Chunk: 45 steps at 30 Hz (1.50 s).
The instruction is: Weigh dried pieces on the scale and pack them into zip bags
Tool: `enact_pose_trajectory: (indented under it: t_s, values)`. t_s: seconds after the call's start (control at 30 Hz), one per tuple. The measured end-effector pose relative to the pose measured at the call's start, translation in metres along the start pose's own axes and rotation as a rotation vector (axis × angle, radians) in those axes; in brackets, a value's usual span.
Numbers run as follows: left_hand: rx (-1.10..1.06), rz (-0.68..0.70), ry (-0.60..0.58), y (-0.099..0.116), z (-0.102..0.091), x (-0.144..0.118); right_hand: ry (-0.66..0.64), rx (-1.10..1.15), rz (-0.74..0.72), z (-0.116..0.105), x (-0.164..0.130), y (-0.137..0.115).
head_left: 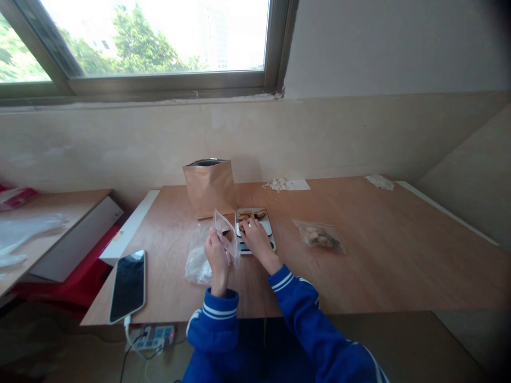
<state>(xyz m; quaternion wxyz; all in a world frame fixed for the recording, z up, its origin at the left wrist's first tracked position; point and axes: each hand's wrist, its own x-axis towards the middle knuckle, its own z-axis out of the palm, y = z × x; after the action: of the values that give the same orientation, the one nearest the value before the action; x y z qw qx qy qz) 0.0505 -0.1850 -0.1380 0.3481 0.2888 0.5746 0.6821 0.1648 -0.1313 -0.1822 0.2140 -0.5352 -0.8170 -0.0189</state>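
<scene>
My left hand (216, 254) is closed on the edge of a clear plastic bag (229, 240), which stands tilted with its mouth up and something brown inside. Just right of it is a small white kitchen scale (265, 227) with several brown dried pieces (259, 213) on its plate. My right hand (254, 237) reaches over the scale with its fingers bent down at the pieces. Its fingertips are partly hidden, so whether a piece is pinched does not show. More clear plastic (198, 260) lies flat left of my left hand.
Behind the scale's left side stands an open brown paper pouch (211, 187). A filled clear bag (320, 237) lies to the right. A phone (128, 287) on a cable rests at the left edge, above a power strip (154, 337). White scraps (278, 184) lie near the wall.
</scene>
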Motion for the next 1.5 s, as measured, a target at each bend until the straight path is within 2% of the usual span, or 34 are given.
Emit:
enact_pose_trajectory:
  t_s: [0.1,0.17,0.27,0.4,0.47,0.53,0.6,0.77,0.93,1.0,1.07,1.17,1.23,1.27,1.3,1.4,1.5]
  values:
    - [0.041,0.011,0.004,-0.002,-0.001,0.002,-0.009,0.062,0.027,-0.002,0.0,0.004]
    - [0.072,0.005,0.001,-0.004,-0.001,0.002,0.006,0.196,0.064,-0.006,0.001,0.008]
    - [0.09,-0.034,-0.017,-0.006,-0.001,0.001,0.086,0.513,0.144,-0.019,0.002,0.007]
    - [0.105,-0.064,-0.03,-0.006,0.001,-0.003,0.239,1.012,0.289,-0.055,0.006,-0.009]
    - [0.138,-0.023,-0.031,-0.005,0.002,-0.004,0.205,1.185,0.295,-0.072,0.007,-0.019]
    - [0.164,0.017,-0.037,-0.006,0.002,-0.004,0.096,1.238,0.246,-0.084,0.01,-0.027]
    - [0.166,0.028,-0.053,-0.008,0.002,-0.003,-0.005,1.156,0.205,-0.089,0.012,-0.031]
    - [0.191,0.068,-0.078,-0.018,-0.002,-0.002,-0.099,0.757,0.067,-0.088,0.015,-0.031]
    - [0.249,0.134,-0.076,-0.016,-0.006,-0.002,-0.383,0.62,-0.121,-0.084,0.006,-0.03]
    - [0.236,0.145,-0.082,-0.015,-0.006,-0.002,-0.426,0.608,-0.157,-0.084,0.003,-0.03]
    - [0.196,0.118,-0.093,-0.014,-0.006,-0.003,-0.35,0.661,-0.169,-0.084,0.004,-0.027]
    - [0.142,0.052,-0.073,-0.013,-0.007,-0.003,-0.037,0.739,-0.087,-0.078,0.013,-0.011]
    - [0.139,0.032,-0.053,-0.012,-0.007,-0.003,0.167,0.666,0.031,-0.065,0.021,0.008]
    - [0.142,0.028,-0.046,-0.011,-0.007,-0.003,0.225,0.582,0.084,-0.055,0.024,0.019]
    - [0.142,0.024,-0.043,-0.01,-0.007,-0.003,0.224,0.49,0.118,-0.043,0.027,0.03]
    - [0.129,0.018,-0.047,-0.01,-0.006,-0.005,0.109,0.317,0.154,-0.007,0.028,0.053]
    - [0.125,0.023,-0.047,-0.011,-0.005,-0.006,0.045,0.232,0.172,0.017,0.024,0.061]
